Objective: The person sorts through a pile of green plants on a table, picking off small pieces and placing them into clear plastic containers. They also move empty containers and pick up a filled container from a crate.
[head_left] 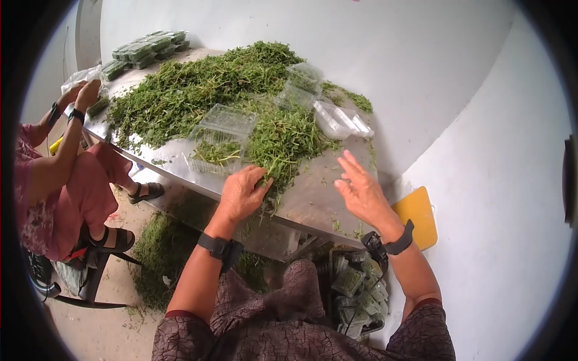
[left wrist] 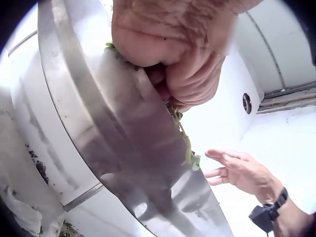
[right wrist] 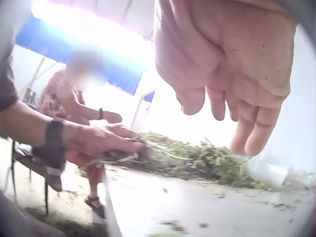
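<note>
My left hand (head_left: 242, 191) is at the near edge of a heap of leafy green stems (head_left: 289, 135) on the metal table (head_left: 316, 192). Its fingers curl round a few sprigs; in the left wrist view a stem (left wrist: 187, 148) pokes out beneath them. My right hand (head_left: 362, 191) is raised over the table's right side, fingers loosely extended and nothing in them, as the right wrist view also shows. Just beyond my left hand stands an opened clear plastic clamshell box (head_left: 227, 120) with some greens inside. More clear boxes (head_left: 340, 120) lie behind the heap's right part.
Filled boxes (head_left: 147, 49) are stacked at the far left. Another person (head_left: 63, 180) sits there, hands at a clear bag. A yellow board (head_left: 417, 216) leans on the right wall. Below the table are a crate of filled boxes (head_left: 359, 289) and greens (head_left: 158, 262) on the floor.
</note>
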Action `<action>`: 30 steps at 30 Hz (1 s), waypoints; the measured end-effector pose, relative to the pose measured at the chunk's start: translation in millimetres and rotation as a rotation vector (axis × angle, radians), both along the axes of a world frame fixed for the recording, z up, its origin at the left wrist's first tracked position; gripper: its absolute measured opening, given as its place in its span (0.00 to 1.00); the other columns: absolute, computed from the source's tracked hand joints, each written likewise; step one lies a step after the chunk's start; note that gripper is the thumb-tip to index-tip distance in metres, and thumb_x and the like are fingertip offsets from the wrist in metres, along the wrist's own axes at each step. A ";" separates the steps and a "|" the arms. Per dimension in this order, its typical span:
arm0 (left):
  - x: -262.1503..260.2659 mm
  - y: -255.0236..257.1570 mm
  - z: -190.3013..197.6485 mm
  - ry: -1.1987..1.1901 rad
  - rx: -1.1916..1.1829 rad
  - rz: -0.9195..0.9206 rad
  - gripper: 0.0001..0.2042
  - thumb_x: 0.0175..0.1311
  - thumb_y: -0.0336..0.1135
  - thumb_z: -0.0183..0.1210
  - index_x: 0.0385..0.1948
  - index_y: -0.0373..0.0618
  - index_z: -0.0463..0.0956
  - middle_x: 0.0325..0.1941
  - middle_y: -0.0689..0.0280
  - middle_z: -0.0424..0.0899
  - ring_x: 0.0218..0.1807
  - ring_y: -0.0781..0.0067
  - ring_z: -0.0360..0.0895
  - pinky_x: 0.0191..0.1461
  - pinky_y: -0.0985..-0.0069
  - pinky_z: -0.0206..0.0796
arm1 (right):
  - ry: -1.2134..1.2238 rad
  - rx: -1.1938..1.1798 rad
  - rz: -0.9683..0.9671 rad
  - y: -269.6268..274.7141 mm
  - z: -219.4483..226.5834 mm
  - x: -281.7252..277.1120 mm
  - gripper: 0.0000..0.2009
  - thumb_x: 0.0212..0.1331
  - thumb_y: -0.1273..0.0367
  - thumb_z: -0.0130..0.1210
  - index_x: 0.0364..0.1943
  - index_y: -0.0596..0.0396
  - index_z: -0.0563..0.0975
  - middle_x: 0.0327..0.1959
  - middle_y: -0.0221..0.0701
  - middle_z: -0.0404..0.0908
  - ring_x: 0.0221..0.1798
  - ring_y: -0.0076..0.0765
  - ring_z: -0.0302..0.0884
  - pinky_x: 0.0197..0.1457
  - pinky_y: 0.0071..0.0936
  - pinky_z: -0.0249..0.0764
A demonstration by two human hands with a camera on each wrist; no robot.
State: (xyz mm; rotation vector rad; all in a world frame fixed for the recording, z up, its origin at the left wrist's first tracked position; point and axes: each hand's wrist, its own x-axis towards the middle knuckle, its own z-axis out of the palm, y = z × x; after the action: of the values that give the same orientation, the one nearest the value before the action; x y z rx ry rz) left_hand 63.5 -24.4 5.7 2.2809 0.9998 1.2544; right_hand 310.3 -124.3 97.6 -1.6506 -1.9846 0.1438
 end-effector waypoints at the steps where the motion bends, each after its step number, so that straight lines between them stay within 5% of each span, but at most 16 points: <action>1: -1.0 -1.0 1.1 0.002 -0.002 0.004 0.11 0.58 0.34 0.61 0.37 0.35 0.76 0.33 0.52 0.77 0.35 0.44 0.75 0.38 0.60 0.68 | 0.027 -0.003 -0.071 7.9 5.5 7.0 0.25 0.63 0.67 0.54 0.62 0.65 0.67 0.69 0.53 0.61 0.54 0.49 0.79 0.57 0.37 0.74; 11: -7.4 -15.6 16.5 0.009 -0.152 -0.100 0.12 0.52 0.26 0.63 0.40 0.37 0.76 0.40 0.53 0.80 0.36 0.48 0.78 0.36 0.64 0.72 | -0.021 -0.024 -0.201 103.0 11.7 57.1 0.26 0.59 0.70 0.57 0.62 0.64 0.66 0.68 0.48 0.63 0.41 0.43 0.82 0.51 0.34 0.76; 13: -9.9 -14.7 16.5 0.032 -0.154 -0.141 0.14 0.50 0.24 0.64 0.40 0.38 0.76 0.41 0.55 0.80 0.37 0.50 0.80 0.38 0.66 0.74 | -0.086 -0.174 -0.165 112.7 9.1 62.3 0.27 0.58 0.70 0.58 0.62 0.63 0.66 0.67 0.48 0.65 0.39 0.43 0.82 0.50 0.35 0.76; 20: -15.9 -10.8 25.8 0.067 -0.307 -0.231 0.16 0.47 0.25 0.65 0.41 0.41 0.77 0.42 0.56 0.81 0.37 0.52 0.81 0.34 0.66 0.75 | -0.059 -0.240 -0.293 148.9 9.1 75.5 0.31 0.56 0.68 0.60 0.66 0.56 0.63 0.62 0.48 0.71 0.37 0.37 0.80 0.47 0.31 0.77; 22: -16.6 -10.5 28.4 0.065 -0.354 -0.230 0.16 0.47 0.26 0.65 0.41 0.42 0.77 0.42 0.57 0.81 0.37 0.51 0.81 0.34 0.66 0.75 | -0.123 -0.240 -0.334 159.8 11.2 78.8 0.27 0.55 0.68 0.62 0.61 0.57 0.70 0.60 0.46 0.74 0.40 0.36 0.81 0.49 0.32 0.76; 24: -15.6 -9.1 29.0 0.058 -0.368 -0.232 0.16 0.48 0.26 0.64 0.42 0.42 0.77 0.42 0.57 0.80 0.38 0.52 0.81 0.35 0.65 0.75 | -0.217 -0.319 -0.274 170.9 5.5 88.7 0.20 0.56 0.67 0.59 0.53 0.60 0.76 0.55 0.52 0.76 0.51 0.53 0.78 0.59 0.40 0.72; 30: -29.1 -5.2 8.6 -0.040 -0.290 -0.350 0.16 0.56 0.30 0.59 0.47 0.41 0.73 0.45 0.57 0.77 0.39 0.51 0.78 0.40 0.64 0.73 | -0.185 -0.078 -0.086 164.5 3.6 94.2 0.13 0.54 0.74 0.58 0.45 0.62 0.79 0.49 0.54 0.78 0.51 0.60 0.76 0.56 0.42 0.73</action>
State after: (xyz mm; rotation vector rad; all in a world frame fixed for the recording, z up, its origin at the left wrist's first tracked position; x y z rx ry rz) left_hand 34.4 -29.6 14.3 2.0813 0.6779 0.9389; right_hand 404.4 40.2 101.2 -1.8543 -2.0614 0.0374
